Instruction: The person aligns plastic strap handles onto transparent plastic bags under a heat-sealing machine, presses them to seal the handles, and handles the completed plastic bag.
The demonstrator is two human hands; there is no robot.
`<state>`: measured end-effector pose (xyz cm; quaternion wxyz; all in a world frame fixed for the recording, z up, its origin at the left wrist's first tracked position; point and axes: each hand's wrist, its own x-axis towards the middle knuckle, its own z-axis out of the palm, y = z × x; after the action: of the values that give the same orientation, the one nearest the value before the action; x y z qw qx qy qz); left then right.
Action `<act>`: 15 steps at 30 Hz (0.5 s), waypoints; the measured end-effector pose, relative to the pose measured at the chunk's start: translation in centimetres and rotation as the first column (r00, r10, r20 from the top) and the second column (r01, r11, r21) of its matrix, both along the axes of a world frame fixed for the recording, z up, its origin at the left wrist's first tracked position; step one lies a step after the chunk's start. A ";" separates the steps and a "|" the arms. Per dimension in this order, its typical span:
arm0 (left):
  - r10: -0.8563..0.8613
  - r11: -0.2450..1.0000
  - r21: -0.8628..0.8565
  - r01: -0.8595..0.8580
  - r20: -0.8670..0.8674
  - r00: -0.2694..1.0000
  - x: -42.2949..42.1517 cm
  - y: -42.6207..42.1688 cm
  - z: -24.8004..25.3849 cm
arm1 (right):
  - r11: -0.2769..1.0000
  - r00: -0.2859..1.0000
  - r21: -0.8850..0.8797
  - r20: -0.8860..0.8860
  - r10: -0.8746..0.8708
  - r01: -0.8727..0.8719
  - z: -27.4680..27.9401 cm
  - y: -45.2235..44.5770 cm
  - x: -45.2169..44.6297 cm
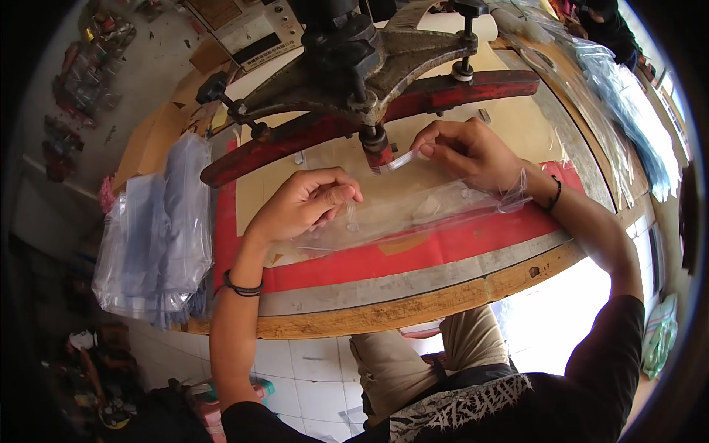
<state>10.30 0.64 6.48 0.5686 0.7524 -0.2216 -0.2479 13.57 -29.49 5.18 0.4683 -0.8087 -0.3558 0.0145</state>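
Observation:
Clear plastic sheeting (399, 214) lies across the tan board (255, 181) and its red border (325, 273). My left hand (306, 203) is at the left end of the sheeting, thumb and index finger pinched; what they hold, if anything, is too small to make out. Between the thumb and fingers of my right hand (473, 155) is a narrow clear strip (402, 160), whose left end reaches the foot of the red post (377, 148) under the machine. Above both hands spans the machine's red bar (295, 136), bolted to a dark metal arm (288, 87).
A stack of clear bluish plastic (159, 229) hangs at the table's left edge by a cardboard box (151, 140). A control box (258, 37) stands behind. Plastic strips (628, 111) lie along the right side, with another person (605, 29) beyond. The wooden table edge (413, 303) is nearest me.

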 end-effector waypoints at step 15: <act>0.116 0.988 0.100 -0.120 0.051 0.992 0.5 0.0 -1.0 | 0.986 0.983 0.017 0.073 -0.168 0.167 0.1 0.3 0.2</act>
<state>10.75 0.68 5.45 0.5378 0.7978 -0.1763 -0.2079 13.79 -29.16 5.24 0.4589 -0.8330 -0.3037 -0.0569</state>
